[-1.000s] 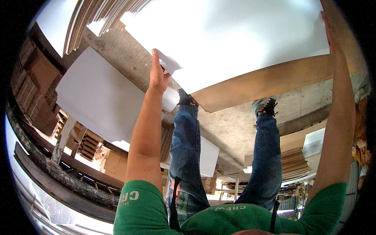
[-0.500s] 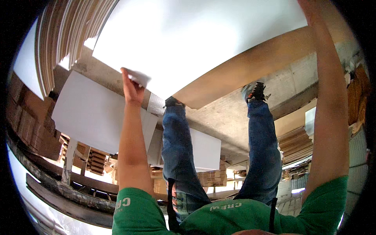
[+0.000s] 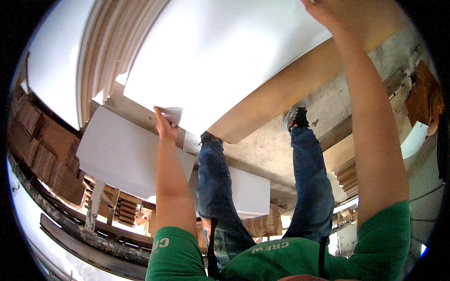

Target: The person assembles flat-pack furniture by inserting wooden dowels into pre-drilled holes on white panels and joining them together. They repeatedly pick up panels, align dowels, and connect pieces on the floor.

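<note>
A large white sheet (image 3: 211,56) lies at a slant across the upper middle, over a brown board (image 3: 281,93) that shows along its near and right sides. My left hand (image 3: 166,126) is closed on the sheet's near-left edge, where a small greyish flap is bent up beside the fingers. At the top of the picture my right hand (image 3: 323,14) is closed at the sheet's right edge, its fingertips partly cut off by the frame. Both forearms reach forward from green sleeves.
A thick stack of boards (image 3: 101,61) rises at the far left beside the sheet. White panels (image 3: 136,145) lie near my left forearm. Wooden pallets (image 3: 126,208) and a dark rail (image 3: 70,234) are at the lower left. My shoes (image 3: 296,117) stand on concrete (image 3: 262,136). Torn brown cardboard (image 3: 424,93) is at right.
My right hand and the sheet's right edge have shifted left, so more brown board shows there. The view has turned a little, and the left stack appears larger. Both hands keep their hold.
</note>
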{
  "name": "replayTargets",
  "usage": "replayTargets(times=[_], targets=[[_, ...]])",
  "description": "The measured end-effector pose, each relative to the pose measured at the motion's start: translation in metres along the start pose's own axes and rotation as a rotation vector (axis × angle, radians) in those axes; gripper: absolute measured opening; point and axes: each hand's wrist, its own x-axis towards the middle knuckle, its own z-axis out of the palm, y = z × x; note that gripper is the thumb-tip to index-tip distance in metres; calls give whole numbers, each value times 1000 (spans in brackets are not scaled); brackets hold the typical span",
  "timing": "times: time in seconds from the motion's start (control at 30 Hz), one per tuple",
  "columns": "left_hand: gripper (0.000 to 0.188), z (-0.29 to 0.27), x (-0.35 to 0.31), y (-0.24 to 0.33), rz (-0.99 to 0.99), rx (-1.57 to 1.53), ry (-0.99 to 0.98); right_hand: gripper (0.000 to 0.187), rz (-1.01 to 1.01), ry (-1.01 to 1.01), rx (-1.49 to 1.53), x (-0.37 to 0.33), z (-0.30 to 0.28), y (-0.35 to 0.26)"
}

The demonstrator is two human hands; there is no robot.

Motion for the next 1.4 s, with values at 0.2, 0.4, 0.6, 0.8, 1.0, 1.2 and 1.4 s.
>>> replayTargets(times=[0.2, 0.4, 0.6, 0.8, 1.0, 1.2, 1.4], targets=[[65, -26, -52, -20, 354, 323, -60, 52, -110, 363, 114, -8, 57, 108], [39, -129, -181, -117, 656, 1529, -502, 54, -182, -366, -17, -213, 114, 303], [49, -156, -412, -194, 942, 1488, -539, 43, 94, -643, 75, -376, 89, 441], [49, -147, -492, -210, 1059, 1498, -399, 42, -176, -462, 204, -423, 57, 495], [47, -126, -490, -207, 954, 1589, -581, 32, -125, -185, 413, -450, 62, 499], [45, -130, -486, -216, 1052, 1656, -691, 34, -255, -349, 469, -521, 134, 523], [43, -177, -496, -257, 1059, 1631, -695, 36, -52, -277, 258, -602, 140, 557]])
